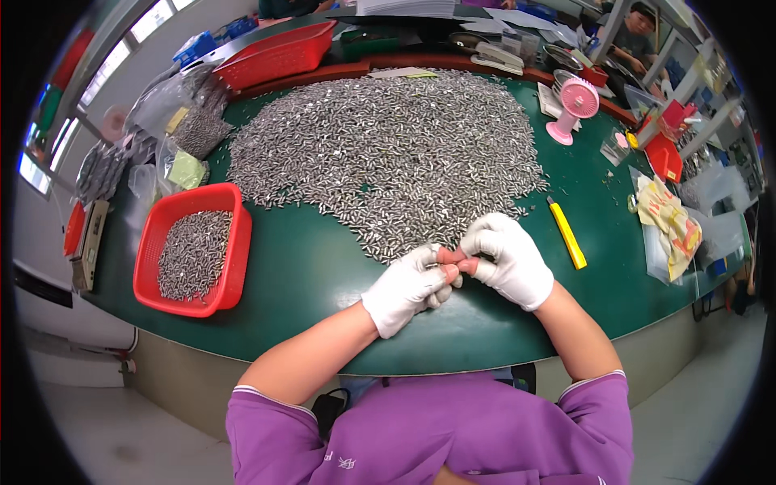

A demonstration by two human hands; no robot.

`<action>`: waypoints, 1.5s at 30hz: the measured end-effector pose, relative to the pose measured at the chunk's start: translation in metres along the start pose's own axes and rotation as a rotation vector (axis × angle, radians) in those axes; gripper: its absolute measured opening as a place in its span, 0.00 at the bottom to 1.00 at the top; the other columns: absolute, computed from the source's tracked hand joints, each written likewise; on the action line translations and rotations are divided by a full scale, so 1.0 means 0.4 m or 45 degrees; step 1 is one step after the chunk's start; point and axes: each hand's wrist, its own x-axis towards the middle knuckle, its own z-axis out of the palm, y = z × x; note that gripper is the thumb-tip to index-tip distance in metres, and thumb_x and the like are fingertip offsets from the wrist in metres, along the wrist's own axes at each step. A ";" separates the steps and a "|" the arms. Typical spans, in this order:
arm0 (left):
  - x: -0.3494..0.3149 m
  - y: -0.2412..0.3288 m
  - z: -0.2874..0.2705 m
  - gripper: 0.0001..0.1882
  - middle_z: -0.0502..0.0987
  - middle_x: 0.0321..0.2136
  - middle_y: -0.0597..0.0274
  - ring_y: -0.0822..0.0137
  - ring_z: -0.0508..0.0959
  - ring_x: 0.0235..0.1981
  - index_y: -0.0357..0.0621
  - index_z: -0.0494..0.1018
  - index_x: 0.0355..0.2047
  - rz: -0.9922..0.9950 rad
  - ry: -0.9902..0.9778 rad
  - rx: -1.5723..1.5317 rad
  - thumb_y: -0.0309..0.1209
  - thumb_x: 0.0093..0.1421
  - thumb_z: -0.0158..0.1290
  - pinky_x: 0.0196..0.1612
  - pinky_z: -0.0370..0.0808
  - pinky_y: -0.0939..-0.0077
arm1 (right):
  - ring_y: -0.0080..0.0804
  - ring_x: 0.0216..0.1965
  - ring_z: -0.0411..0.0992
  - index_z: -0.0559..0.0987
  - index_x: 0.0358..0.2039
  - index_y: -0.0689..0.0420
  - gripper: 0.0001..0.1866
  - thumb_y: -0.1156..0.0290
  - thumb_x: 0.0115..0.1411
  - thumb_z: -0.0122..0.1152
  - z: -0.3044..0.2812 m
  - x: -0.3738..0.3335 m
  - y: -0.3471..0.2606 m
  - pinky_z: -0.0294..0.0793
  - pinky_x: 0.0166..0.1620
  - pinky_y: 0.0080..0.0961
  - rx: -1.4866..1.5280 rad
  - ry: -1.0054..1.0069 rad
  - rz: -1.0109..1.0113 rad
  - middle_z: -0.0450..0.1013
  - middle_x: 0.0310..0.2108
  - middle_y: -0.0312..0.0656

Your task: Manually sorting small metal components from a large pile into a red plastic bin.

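Both hands wear white gloves with bare fingertips and meet just in front of a wide heap of small silvery metal pins (388,153). My left hand (412,289) is closed, thumb and forefinger pinched together. Against its fingertips press the pinched thumb and finger of my right hand (511,265). Whatever lies between the fingertips is too small or hidden to make out. The near edge of the heap lies right beyond my fingers. To the right of my right hand, a yellow utility knife (567,234) rests on the green tabletop (299,259).
A red plastic basket (242,250) of similar pins stands at left, near bags of parts (198,129). Another red basket (279,55) is at the back. A pink fan (574,105) and crumpled yellow wrapping (669,222) are at right. Another person (634,40) sits far right.
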 end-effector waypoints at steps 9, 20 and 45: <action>0.003 -0.005 -0.011 0.07 0.73 0.28 0.69 0.81 0.67 0.22 0.48 0.69 0.37 0.028 0.018 -0.022 0.34 0.61 0.53 0.25 0.64 0.88 | 0.35 0.33 0.71 0.80 0.29 0.56 0.07 0.73 0.48 0.67 0.019 -0.004 0.005 0.71 0.36 0.28 0.074 0.094 0.129 0.71 0.29 0.39; 0.005 -0.012 -0.026 0.12 0.72 0.28 0.68 0.77 0.68 0.24 0.47 0.70 0.36 0.019 -0.033 -0.185 0.41 0.63 0.50 0.28 0.65 0.85 | 0.39 0.32 0.71 0.79 0.26 0.53 0.07 0.71 0.44 0.67 0.025 0.000 0.041 0.71 0.35 0.34 -0.518 0.032 0.113 0.72 0.27 0.38; 0.012 -0.026 -0.038 0.09 0.73 0.29 0.70 0.79 0.70 0.26 0.50 0.70 0.35 0.128 -0.065 -0.181 0.39 0.61 0.54 0.29 0.66 0.86 | 0.41 0.32 0.71 0.74 0.25 0.57 0.07 0.79 0.44 0.62 0.015 0.001 0.010 0.70 0.36 0.33 -0.236 0.124 0.137 0.72 0.27 0.41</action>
